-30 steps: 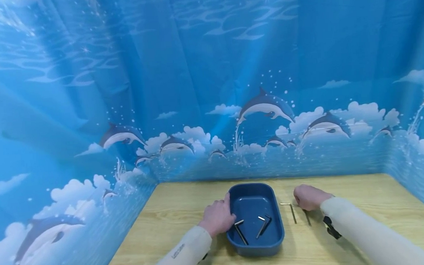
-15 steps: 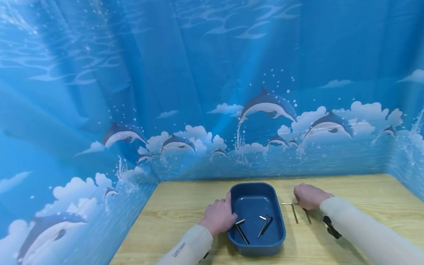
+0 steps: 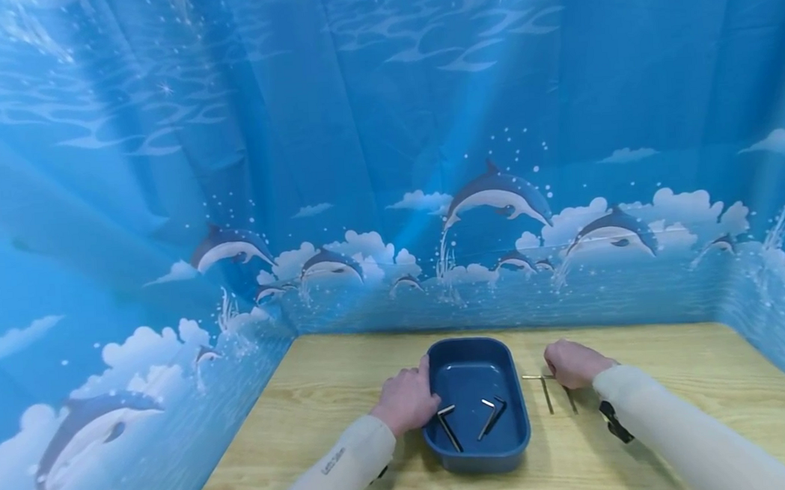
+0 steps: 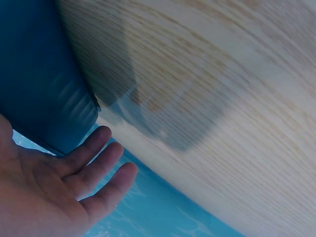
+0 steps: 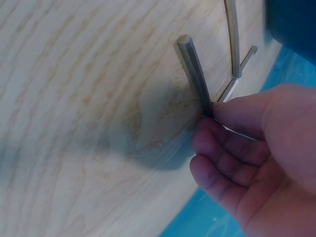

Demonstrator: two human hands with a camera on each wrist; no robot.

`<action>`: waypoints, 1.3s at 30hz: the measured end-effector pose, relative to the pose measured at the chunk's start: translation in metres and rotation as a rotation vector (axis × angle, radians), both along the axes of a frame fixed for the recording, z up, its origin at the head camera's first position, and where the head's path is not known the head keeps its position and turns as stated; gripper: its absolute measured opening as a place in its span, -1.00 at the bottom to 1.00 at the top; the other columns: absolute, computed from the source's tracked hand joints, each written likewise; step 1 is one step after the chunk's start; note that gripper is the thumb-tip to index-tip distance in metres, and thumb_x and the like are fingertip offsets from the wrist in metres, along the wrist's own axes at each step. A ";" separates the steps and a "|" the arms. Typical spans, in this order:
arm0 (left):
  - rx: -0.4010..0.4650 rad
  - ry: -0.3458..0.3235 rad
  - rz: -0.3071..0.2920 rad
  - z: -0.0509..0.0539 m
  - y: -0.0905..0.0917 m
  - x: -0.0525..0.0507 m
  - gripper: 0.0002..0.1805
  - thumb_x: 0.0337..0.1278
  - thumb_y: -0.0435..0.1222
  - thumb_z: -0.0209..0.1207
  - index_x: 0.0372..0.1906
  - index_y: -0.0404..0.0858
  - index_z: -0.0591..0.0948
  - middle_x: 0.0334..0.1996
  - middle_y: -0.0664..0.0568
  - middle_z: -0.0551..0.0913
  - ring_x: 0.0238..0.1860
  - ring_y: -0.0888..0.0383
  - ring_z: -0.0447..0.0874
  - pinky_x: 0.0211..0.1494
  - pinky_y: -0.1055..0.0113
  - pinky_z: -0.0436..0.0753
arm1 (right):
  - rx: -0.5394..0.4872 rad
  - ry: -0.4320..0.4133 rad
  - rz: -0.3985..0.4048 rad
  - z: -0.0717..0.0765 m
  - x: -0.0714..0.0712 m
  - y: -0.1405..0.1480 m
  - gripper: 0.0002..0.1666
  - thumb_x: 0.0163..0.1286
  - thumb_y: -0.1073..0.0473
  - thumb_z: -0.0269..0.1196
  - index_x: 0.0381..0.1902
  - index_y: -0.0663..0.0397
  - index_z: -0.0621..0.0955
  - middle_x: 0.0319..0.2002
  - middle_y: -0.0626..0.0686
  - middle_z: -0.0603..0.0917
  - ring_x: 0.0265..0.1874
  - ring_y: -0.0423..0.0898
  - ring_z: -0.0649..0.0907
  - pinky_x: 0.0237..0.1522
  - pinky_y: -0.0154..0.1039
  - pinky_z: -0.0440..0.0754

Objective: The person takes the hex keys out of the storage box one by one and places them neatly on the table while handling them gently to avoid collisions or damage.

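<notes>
My left hand [image 3: 405,399] rests against the left side of a blue tray [image 3: 471,379]; in the left wrist view three fingers of the hand [image 4: 74,187] extend loosely beside the tray wall [image 4: 44,74]. Inside lie several L-shaped hex keys: one [image 3: 449,430] at left, two [image 3: 487,421] touching further right. To the right of the tray, my right hand [image 3: 575,363] pinches a hex key [image 3: 571,400] near its bend, between thumb and fingertips in the right wrist view [image 5: 197,74]. Another hex key [image 3: 547,397] lies on the table just left of it.
The light wooden table [image 3: 332,368] carries everything. Behind it and at both sides hangs a blue curtain [image 3: 360,164] printed with dolphins and clouds. The tray's corner [image 5: 294,29] shows at the upper right of the right wrist view.
</notes>
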State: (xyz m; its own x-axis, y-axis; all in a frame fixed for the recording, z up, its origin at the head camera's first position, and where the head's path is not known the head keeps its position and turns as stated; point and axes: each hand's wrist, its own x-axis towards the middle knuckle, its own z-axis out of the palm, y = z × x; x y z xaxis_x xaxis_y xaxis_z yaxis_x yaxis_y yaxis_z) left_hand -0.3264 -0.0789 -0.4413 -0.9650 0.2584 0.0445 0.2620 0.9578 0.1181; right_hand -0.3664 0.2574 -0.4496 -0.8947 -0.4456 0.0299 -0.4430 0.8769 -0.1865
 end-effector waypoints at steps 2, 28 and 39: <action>0.004 0.005 0.001 0.000 0.000 0.000 -0.19 0.32 -0.04 0.16 0.55 -0.26 0.19 0.17 -0.15 0.64 0.14 -0.07 0.64 0.13 -0.03 0.62 | -0.006 -0.006 -0.011 -0.001 0.000 0.000 -0.62 0.09 0.59 0.04 -0.66 0.00 0.45 -0.67 -0.08 0.43 -0.65 -0.17 0.39 -0.55 -0.28 0.37; -0.001 0.014 0.004 0.001 0.000 0.001 -0.20 0.31 -0.04 0.15 0.55 -0.24 0.21 0.17 -0.14 0.65 0.13 -0.06 0.65 0.12 -0.02 0.62 | -0.037 0.146 -0.016 0.042 0.024 -0.048 -0.76 0.28 0.32 0.17 -0.57 -0.03 0.48 -0.68 -0.09 0.43 -0.70 -0.18 0.39 -0.60 -0.25 0.32; -0.008 0.011 0.007 0.000 0.002 0.000 -0.20 0.32 -0.03 0.15 0.55 -0.24 0.20 0.18 -0.13 0.64 0.13 -0.05 0.65 0.14 -0.01 0.63 | -0.042 0.147 0.040 0.064 0.035 -0.096 -0.68 0.35 0.22 0.25 -0.60 -0.11 0.50 -0.71 -0.13 0.46 -0.74 -0.22 0.43 -0.59 -0.27 0.38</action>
State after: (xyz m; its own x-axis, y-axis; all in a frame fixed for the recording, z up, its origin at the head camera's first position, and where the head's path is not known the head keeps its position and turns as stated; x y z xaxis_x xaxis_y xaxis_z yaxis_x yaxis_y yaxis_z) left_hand -0.3262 -0.0772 -0.4411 -0.9664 0.2516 0.0531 0.2560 0.9606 0.1079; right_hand -0.3310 0.1614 -0.3855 -0.8608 -0.4765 0.1788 -0.5028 0.8507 -0.1533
